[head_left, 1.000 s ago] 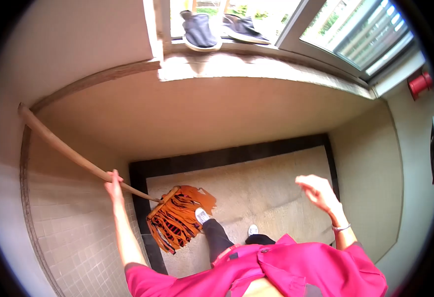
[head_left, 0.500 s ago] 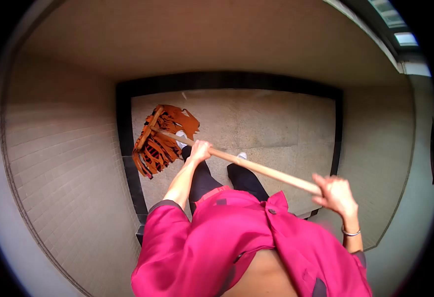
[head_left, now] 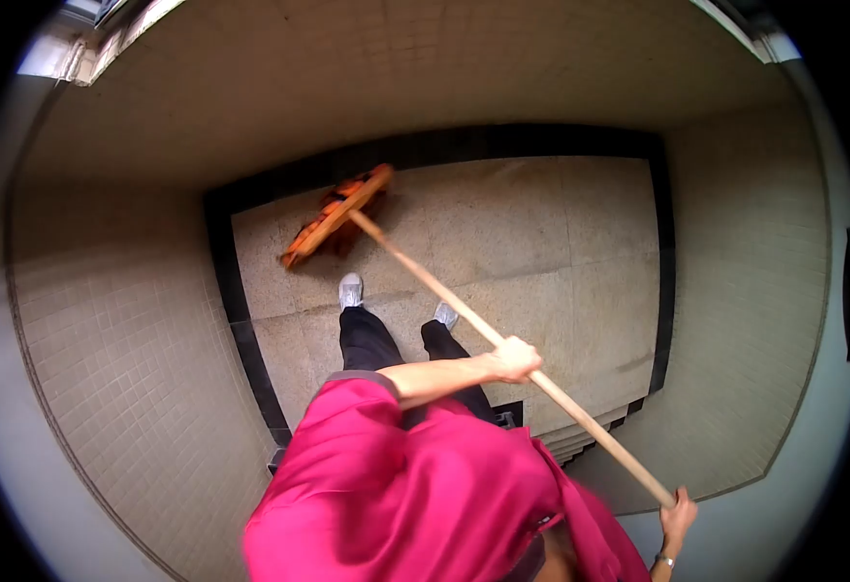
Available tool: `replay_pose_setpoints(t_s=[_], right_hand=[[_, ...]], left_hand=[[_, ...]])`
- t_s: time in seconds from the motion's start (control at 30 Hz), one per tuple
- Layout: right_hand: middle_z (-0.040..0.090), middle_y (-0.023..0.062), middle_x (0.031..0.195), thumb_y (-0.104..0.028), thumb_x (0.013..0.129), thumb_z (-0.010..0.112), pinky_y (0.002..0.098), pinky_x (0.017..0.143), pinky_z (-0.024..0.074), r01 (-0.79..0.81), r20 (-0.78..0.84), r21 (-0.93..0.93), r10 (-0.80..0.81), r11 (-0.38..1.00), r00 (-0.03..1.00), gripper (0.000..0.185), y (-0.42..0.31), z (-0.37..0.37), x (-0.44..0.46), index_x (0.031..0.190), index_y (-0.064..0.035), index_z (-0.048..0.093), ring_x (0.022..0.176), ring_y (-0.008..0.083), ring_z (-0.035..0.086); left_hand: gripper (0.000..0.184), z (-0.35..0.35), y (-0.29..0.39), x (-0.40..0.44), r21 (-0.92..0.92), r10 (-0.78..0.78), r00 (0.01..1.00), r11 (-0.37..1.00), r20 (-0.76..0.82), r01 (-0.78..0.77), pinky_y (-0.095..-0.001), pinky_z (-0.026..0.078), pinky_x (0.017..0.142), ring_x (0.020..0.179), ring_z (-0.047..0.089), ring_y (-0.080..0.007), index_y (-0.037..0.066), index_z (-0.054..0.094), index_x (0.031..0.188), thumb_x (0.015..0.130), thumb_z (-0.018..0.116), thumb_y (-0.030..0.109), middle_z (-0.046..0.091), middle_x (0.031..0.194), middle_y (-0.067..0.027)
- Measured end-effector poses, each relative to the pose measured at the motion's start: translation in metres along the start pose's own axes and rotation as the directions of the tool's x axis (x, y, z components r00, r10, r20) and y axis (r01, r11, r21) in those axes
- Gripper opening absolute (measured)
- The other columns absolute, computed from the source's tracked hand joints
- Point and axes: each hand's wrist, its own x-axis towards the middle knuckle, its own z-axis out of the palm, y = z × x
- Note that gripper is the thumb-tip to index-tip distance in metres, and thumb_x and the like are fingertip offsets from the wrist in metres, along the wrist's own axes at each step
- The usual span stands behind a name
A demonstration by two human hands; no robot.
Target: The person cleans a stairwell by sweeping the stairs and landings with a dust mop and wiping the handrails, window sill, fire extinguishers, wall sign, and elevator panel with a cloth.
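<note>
A mop [head_left: 434, 285] with a long wooden handle runs slantwise across the view. Its wooden crossbar and orange and black cloth strips are at the far left of the floor, slightly blurred. My left hand [head_left: 514, 359] is wrapped round the middle of the handle, in front of my body. At the handle's upper end, low on the right, my right hand [head_left: 677, 512] is closed round the wood. A bracelet shows on the right wrist.
Tiled walls [head_left: 114, 339] enclose the stone floor [head_left: 522, 233], with a black border [head_left: 502, 142] along its edges. Steps [head_left: 580, 441] lead down behind me at the right. My shoes [head_left: 350, 290] stand near the mop head.
The mop head has moved away from me, off the left border toward the back wall, and turned. My left hand has shifted right and nearer; my right hand has dropped toward the lower right.
</note>
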Motion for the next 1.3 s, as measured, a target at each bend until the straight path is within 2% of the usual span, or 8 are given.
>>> replay_pose_setpoints(t_s=[0.1, 0.2, 0.27, 0.4, 0.73, 0.93, 1.03, 1.3], right_hand=[[0.053, 0.0176, 0.056, -0.006, 0.055, 0.063, 0.0460, 0.052, 0.0396, -0.105, 0.002, -0.014, 0.105, 0.994, 0.994, 0.023, 0.039, 0.007, -0.070, 0.073, -0.0079, 0.050, 0.059, 0.0406, 0.053], [0.062, 0.0181, 0.077, -0.026, 0.073, 0.057, 0.0501, 0.058, 0.0459, -0.241, 0.186, -0.109, 0.258, 0.965, 0.948, 0.033, -0.026, -0.047, -0.118, 0.105, -0.0188, 0.056, 0.067, 0.0369, 0.060], [0.050, 0.0190, 0.055, -0.004, 0.057, 0.061, 0.0458, 0.050, 0.0381, -0.092, -0.064, 0.079, 0.097, 0.993, 0.993, 0.020, -0.078, -0.037, -0.098, 0.072, -0.0066, 0.047, 0.057, 0.0420, 0.051], [0.048, 0.0170, 0.053, -0.002, 0.054, 0.066, 0.0431, 0.047, 0.0382, 0.006, -0.064, -0.032, -0.008, 0.999, 0.998, 0.027, -0.188, -0.061, -0.043, 0.072, -0.0071, 0.046, 0.053, 0.0388, 0.050], [0.042, 0.0154, 0.053, 0.002, 0.052, 0.059, 0.0409, 0.045, 0.0338, 0.455, -0.182, -0.221, -0.494, 0.863, 0.850, 0.028, -0.237, -0.150, 0.040, 0.077, -0.0075, 0.049, 0.048, 0.0360, 0.042], [0.039, 0.0087, 0.050, 0.001, 0.061, 0.060, 0.0365, 0.042, 0.0332, 0.638, -0.350, -0.572, -0.857, 0.515, 0.378, 0.026, -0.339, -0.233, 0.112, 0.083, -0.0103, 0.057, 0.044, 0.0245, 0.044], [0.040, 0.0074, 0.052, -0.007, 0.065, 0.066, 0.0344, 0.042, 0.0343, 0.659, -0.286, -0.677, -0.942, 0.328, 0.176, 0.022, -0.442, -0.322, 0.092, 0.086, -0.0099, 0.058, 0.044, 0.0220, 0.044], [0.045, 0.0055, 0.056, -0.007, 0.066, 0.067, 0.0317, 0.047, 0.0401, 0.464, 0.021, -0.861, -0.927, -0.207, -0.375, 0.029, -0.581, -0.440, 0.040, 0.094, -0.0077, 0.061, 0.049, 0.0199, 0.047]], left_hand=[[0.011, -0.001, 0.035, 0.041, 0.033, 0.142, 0.990, 0.989, -0.019, -0.141, -0.0393, 0.050, 0.054, 0.061, 0.063, -0.0266, 0.008, 0.064, 0.063, 0.057, 0.065, 0.017, 0.062, 0.062, -0.0092], [0.007, 0.013, 0.031, 0.065, 0.087, 0.173, 0.971, 0.983, -0.164, -0.160, -0.0410, 0.050, 0.060, 0.063, 0.063, -0.0264, 0.011, 0.063, 0.061, 0.057, 0.062, 0.016, 0.062, 0.062, -0.0087], [0.007, 0.018, -0.014, 0.087, 0.183, 0.144, 0.965, 0.978, -0.220, -0.104, -0.0425, 0.046, 0.074, 0.070, 0.064, -0.0248, 0.013, 0.064, 0.063, 0.059, 0.062, 0.017, 0.063, 0.066, -0.0073], [0.008, -0.002, -0.113, 0.063, 0.062, 0.052, 0.947, 0.998, -0.317, -0.034, -0.0374, 0.040, 0.073, 0.066, 0.060, -0.0243, 0.014, 0.063, 0.061, 0.062, 0.064, 0.023, 0.060, 0.062, -0.0054], [0.007, -0.049, -0.148, -0.091, -0.127, -0.286, 0.790, 0.957, -0.542, 0.259, -0.0417, 0.041, 0.081, 0.072, 0.061, -0.0260, 0.012, 0.064, 0.062, 0.054, 0.065, 0.011, 0.060, 0.062, -0.0073], [0.010, -0.088, -0.188, -0.212, -0.161, -0.451, 0.371, 0.784, -0.812, 0.600, -0.0374, 0.040, 0.072, 0.072, 0.058, -0.0228, 0.015, 0.065, 0.064, 0.055, 0.065, 0.012, 0.061, 0.065, -0.0060], [0.010, -0.114, -0.193, -0.305, -0.331, -0.390, -0.004, 0.776, -0.921, 0.537, -0.0375, 0.038, 0.075, 0.076, 0.056, -0.0221, 0.012, 0.064, 0.067, 0.059, 0.063, 0.006, 0.062, 0.070, -0.0055], [0.020, -0.042, -0.110, -0.424, -0.678, -0.434, -0.569, 0.654, -0.699, 0.336, -0.0354, 0.037, 0.068, 0.069, 0.055, -0.0231, 0.008, 0.053, 0.059, 0.067, 0.070, 0.016, 0.057, 0.062, -0.0050]])
